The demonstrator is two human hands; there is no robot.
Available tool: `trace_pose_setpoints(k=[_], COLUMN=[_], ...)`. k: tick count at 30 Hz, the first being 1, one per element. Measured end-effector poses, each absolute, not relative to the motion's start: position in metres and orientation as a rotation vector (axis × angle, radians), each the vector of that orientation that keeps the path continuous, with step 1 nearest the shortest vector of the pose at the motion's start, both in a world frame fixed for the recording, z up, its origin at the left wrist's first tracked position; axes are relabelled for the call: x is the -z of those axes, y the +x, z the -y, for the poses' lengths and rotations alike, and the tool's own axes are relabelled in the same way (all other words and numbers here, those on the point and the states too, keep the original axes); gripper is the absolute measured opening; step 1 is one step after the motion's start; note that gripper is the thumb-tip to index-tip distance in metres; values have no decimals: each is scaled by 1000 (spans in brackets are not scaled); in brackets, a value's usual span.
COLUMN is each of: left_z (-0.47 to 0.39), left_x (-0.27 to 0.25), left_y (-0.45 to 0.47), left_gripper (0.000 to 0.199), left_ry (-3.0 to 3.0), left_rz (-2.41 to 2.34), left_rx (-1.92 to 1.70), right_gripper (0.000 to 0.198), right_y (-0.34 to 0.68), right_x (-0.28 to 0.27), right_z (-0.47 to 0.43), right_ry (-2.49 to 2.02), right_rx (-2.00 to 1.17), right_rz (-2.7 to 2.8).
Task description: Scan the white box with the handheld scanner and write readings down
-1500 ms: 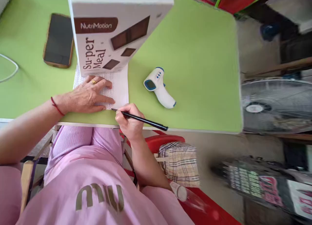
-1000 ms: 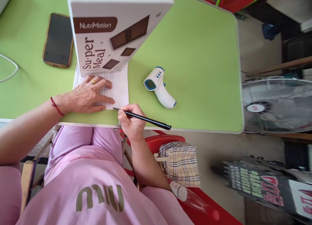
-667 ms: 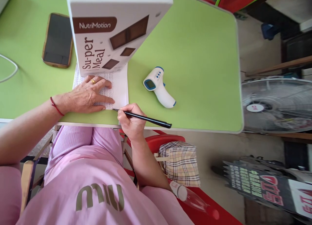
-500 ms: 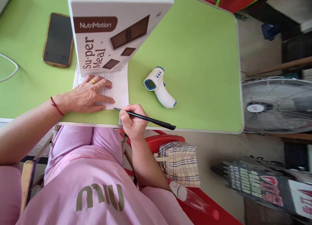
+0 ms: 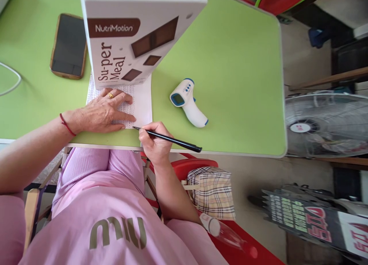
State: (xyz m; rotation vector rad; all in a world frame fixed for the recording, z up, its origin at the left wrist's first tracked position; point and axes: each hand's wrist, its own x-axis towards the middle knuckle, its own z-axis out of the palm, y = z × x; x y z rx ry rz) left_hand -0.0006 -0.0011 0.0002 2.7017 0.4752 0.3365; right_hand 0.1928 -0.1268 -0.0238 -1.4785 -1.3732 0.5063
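My right hand grips a black pen, its tip at the lower edge of a sheet of paper filled with small dense writing. Fingers spread, my left hand lies flat on the written part of that sheet, just left of the pen tip. A white box marked "NutriMotion Su-per Meal" stands beyond my left hand and covers the far part of the paper. To the right of the paper lies a white and blue infrared thermometer.
A smartphone in a brown case lies left of the box, with a white cable farther left. Past the right edge of the green table is a fan. A checked bag and plastic bottle rest on a red chair.
My right hand and the pen have shifted very slightly left. My left hand stays in place on the paper.
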Motion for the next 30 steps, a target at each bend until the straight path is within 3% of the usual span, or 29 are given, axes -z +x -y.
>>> trace_pose_setpoints(k=[10, 20, 23, 26, 30], left_z=[-1, -3, -4, -3, -5], left_x=[2, 4, -1, -7, -7], left_y=[-1, -5, -10, -16, -24], left_gripper=[31, 29, 25, 16, 37], left_ry=[2706, 2760, 2753, 2675, 2301], left_rz=[-478, -405, -351, -625, -1230], left_rx=[-329, -403, -600, -1040, -1471], right_gripper=[12, 24, 35, 42, 47], right_y=[192, 234, 253, 264, 268], right_x=[26, 21, 28, 35, 44], right_z=[129, 108, 93, 84, 80], right_ry=[-1492, -1465, -1579, -1623, -1604], right_rx=[-500, -37, -6, 10, 95], right_rz=[1321, 1709, 1893, 2007, 2111])
